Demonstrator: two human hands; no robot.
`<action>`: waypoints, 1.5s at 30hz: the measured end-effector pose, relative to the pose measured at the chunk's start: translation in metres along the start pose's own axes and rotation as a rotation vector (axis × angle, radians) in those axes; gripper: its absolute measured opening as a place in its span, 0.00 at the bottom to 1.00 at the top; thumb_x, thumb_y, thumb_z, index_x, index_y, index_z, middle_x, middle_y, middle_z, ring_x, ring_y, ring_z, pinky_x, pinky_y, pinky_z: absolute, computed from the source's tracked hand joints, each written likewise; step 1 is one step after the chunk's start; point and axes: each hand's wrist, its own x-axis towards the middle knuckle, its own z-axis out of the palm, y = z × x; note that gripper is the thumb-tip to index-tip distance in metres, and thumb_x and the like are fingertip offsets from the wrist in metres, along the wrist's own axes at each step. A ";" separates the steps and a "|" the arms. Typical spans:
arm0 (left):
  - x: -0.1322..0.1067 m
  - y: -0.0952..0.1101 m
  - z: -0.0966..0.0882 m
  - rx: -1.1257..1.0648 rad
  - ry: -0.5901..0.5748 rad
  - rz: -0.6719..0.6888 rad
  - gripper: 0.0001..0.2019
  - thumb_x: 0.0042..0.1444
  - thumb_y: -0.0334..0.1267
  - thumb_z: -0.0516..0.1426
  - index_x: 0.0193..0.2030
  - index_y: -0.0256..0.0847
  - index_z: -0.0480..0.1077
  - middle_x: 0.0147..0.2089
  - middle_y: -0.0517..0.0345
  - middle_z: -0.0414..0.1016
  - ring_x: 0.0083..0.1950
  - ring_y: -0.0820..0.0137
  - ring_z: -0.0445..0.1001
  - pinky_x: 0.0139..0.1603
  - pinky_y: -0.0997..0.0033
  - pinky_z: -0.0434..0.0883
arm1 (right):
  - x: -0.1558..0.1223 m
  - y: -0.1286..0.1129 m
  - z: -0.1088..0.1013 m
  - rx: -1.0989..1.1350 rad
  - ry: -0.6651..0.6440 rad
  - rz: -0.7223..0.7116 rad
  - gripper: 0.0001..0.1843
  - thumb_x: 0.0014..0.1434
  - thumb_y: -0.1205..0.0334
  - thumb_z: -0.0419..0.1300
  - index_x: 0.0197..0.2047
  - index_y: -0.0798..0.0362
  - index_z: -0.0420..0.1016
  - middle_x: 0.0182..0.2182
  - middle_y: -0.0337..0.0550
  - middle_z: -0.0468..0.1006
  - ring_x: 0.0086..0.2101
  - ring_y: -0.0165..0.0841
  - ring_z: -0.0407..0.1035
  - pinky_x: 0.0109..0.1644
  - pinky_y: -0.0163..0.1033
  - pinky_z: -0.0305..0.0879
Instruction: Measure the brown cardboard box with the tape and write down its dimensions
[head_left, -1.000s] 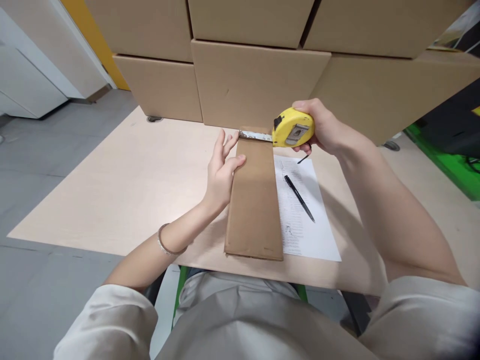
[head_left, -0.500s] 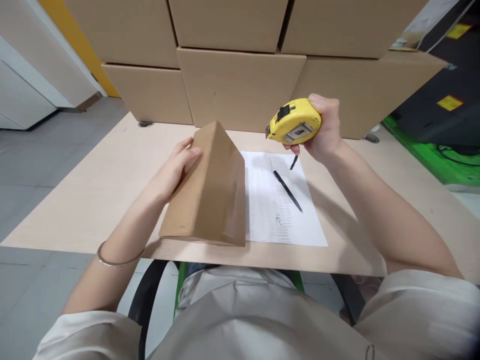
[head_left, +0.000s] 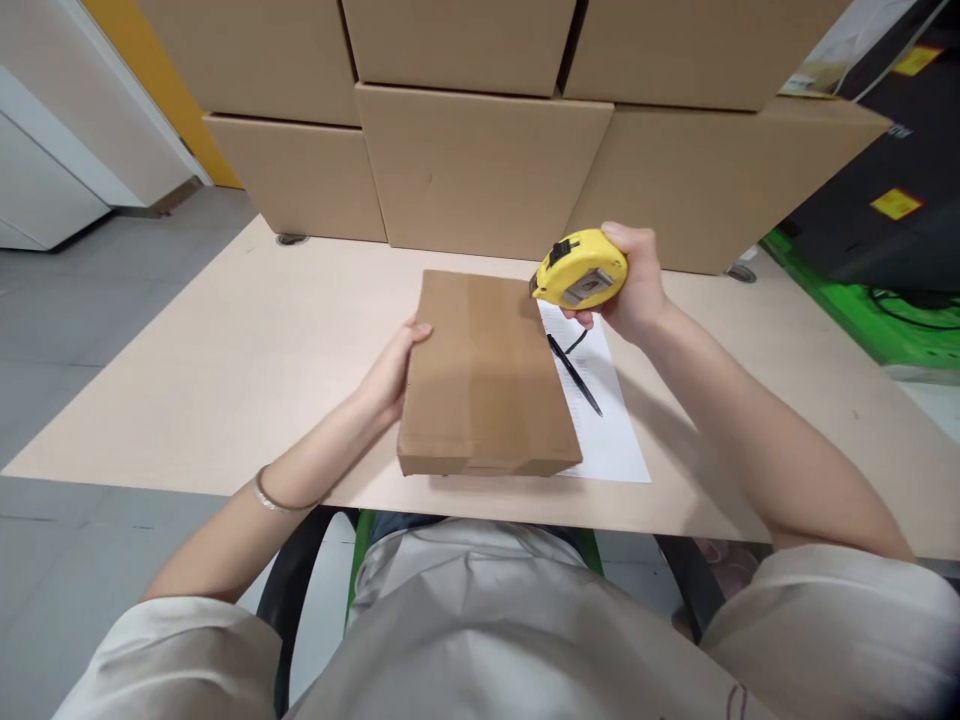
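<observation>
My left hand grips the left edge of a flat brown cardboard box, thumb on its top face and the other fingers hidden at its side. The box lies broad face up near the table's front edge, over part of a printed sheet of paper. In my right hand is a yellow tape measure, held above the box's far right corner, with a dark strap dangling under it. No blade is seen pulled out. A black pen rests on the paper, right of the box.
Large cardboard boxes are stacked along the back of the light wooden table. Behind them at the right stands a dark case with yellow labels, near a green base. A chair armrest is below the table edge.
The cardboard box has tipped from a tilted stance to broad face up, moving right over more of the paper. My left hand followed it; my right hand lowered slightly with the tape measure.
</observation>
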 end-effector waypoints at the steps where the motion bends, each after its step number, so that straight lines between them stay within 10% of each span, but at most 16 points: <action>1: 0.000 -0.007 0.004 -0.038 -0.028 -0.050 0.29 0.60 0.54 0.63 0.65 0.45 0.79 0.57 0.45 0.89 0.64 0.38 0.84 0.68 0.37 0.80 | 0.002 0.004 0.003 -0.001 -0.016 0.016 0.28 0.65 0.30 0.59 0.35 0.48 0.74 0.27 0.47 0.79 0.23 0.36 0.70 0.19 0.40 0.58; 6: 0.004 -0.026 -0.003 -0.005 -0.043 -0.135 0.27 0.61 0.49 0.60 0.66 0.46 0.77 0.55 0.49 0.87 0.65 0.42 0.82 0.69 0.39 0.78 | 0.019 0.024 0.017 -0.070 -0.062 0.077 0.39 0.61 0.15 0.52 0.37 0.45 0.72 0.23 0.44 0.75 0.21 0.38 0.68 0.18 0.40 0.55; 12: 0.007 -0.030 -0.026 0.565 0.252 0.004 0.30 0.59 0.56 0.69 0.63 0.41 0.82 0.61 0.43 0.70 0.71 0.44 0.73 0.79 0.41 0.68 | 0.053 0.029 0.059 -0.142 -0.186 0.112 0.41 0.63 0.13 0.50 0.37 0.46 0.70 0.20 0.43 0.73 0.18 0.34 0.60 0.19 0.39 0.55; 22: 0.007 -0.039 -0.018 0.235 0.194 0.155 0.59 0.61 0.52 0.73 0.90 0.47 0.45 0.83 0.36 0.68 0.88 0.50 0.59 0.86 0.46 0.58 | 0.084 0.023 0.111 -0.409 -0.308 0.060 0.35 0.71 0.22 0.55 0.37 0.48 0.71 0.24 0.41 0.72 0.21 0.33 0.63 0.20 0.40 0.53; 28: 0.005 -0.041 -0.011 0.064 0.208 0.045 0.58 0.64 0.48 0.72 0.91 0.41 0.42 0.82 0.34 0.70 0.87 0.50 0.61 0.85 0.46 0.63 | 0.072 0.018 0.082 -0.371 -0.290 0.124 0.35 0.70 0.23 0.58 0.34 0.48 0.73 0.19 0.41 0.71 0.16 0.31 0.57 0.17 0.40 0.48; 37: 0.006 -0.042 -0.010 0.066 0.227 0.057 0.50 0.67 0.43 0.70 0.88 0.38 0.52 0.80 0.34 0.73 0.89 0.51 0.56 0.88 0.47 0.57 | 0.018 0.029 -0.028 -0.385 -0.116 0.183 0.27 0.66 0.35 0.58 0.29 0.48 0.72 0.17 0.44 0.72 0.15 0.32 0.58 0.16 0.38 0.53; 45: 0.001 -0.037 -0.011 0.113 0.227 0.031 0.48 0.68 0.46 0.70 0.88 0.41 0.54 0.82 0.38 0.71 0.90 0.52 0.53 0.89 0.47 0.54 | 0.016 0.055 -0.034 -0.282 -0.093 0.175 0.29 0.65 0.30 0.60 0.29 0.46 0.70 0.19 0.43 0.72 0.16 0.33 0.61 0.18 0.39 0.53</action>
